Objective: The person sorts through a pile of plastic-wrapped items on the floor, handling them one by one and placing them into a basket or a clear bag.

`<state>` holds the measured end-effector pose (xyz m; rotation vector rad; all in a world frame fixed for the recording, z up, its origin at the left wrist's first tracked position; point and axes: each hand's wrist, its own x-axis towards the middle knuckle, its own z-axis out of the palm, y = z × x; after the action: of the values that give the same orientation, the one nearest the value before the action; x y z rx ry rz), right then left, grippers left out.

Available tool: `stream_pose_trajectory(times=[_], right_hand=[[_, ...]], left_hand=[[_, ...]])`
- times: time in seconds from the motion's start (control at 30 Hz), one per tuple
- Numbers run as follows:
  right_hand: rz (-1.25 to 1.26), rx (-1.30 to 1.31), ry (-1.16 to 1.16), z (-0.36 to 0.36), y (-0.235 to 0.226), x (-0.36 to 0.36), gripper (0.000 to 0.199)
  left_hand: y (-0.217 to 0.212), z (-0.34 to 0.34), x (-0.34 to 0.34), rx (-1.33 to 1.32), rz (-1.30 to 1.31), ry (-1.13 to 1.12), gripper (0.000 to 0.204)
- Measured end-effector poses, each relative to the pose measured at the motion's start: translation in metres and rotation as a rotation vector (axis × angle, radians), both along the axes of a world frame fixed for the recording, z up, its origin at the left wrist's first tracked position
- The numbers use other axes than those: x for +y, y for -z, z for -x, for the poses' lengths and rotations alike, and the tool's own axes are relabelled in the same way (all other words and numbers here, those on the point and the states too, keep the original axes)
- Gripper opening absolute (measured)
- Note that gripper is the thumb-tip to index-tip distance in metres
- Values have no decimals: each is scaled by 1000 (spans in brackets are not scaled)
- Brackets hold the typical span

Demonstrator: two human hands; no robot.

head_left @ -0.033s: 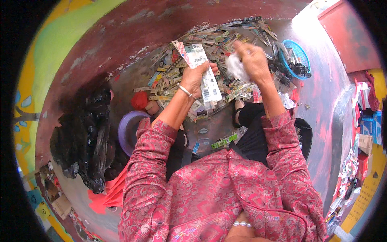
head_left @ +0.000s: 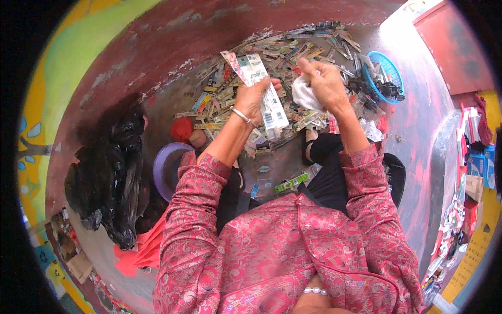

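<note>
My left hand (head_left: 251, 99) is closed around a few long, narrow, flat printed packages (head_left: 273, 116), mostly white, one with a pink and red end. They stick out above and below the fist, slanting down to the right. To their right, my right hand (head_left: 330, 86) grips a crumpled white cloth (head_left: 304, 94), thumb on top; the cloth hangs below the fingers, apart from the packages. Beneath both hands a wide heap of similar narrow packages (head_left: 293, 51) covers the floor.
At the right of the heap a blue plastic basket (head_left: 390, 62) leans over with dark items at its mouth. A purple basin (head_left: 160, 175) stands by my left knee, near a black plastic bag (head_left: 112, 178) and a red bundle (head_left: 181, 130). A green package (head_left: 291, 183) lies between my legs.
My right hand, blurred before, now shows clearly, its thumb raised and the cloth a little further left. My left hand and its packages have barely shifted.
</note>
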<state>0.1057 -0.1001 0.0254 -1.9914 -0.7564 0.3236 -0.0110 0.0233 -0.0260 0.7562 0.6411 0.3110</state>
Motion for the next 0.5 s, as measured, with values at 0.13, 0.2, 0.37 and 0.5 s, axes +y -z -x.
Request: stream_pose_trajectory(times=[0.13,0.2,0.37,0.5], right_hand=[[-99,-257,-65,26,-7,7,30],[-220,-489,-48,38,2,20,21],[-74,-654,-232,60,26,20,14],[208,-406,-733,48,7,-15,21]], left_hand=[[9,-10,6,-18,3,-25,17],[23,-13,2,-120,31,9,16],[19,-14,29,-186,432,113,20],[6,-9,56,-103,305,-309,21]])
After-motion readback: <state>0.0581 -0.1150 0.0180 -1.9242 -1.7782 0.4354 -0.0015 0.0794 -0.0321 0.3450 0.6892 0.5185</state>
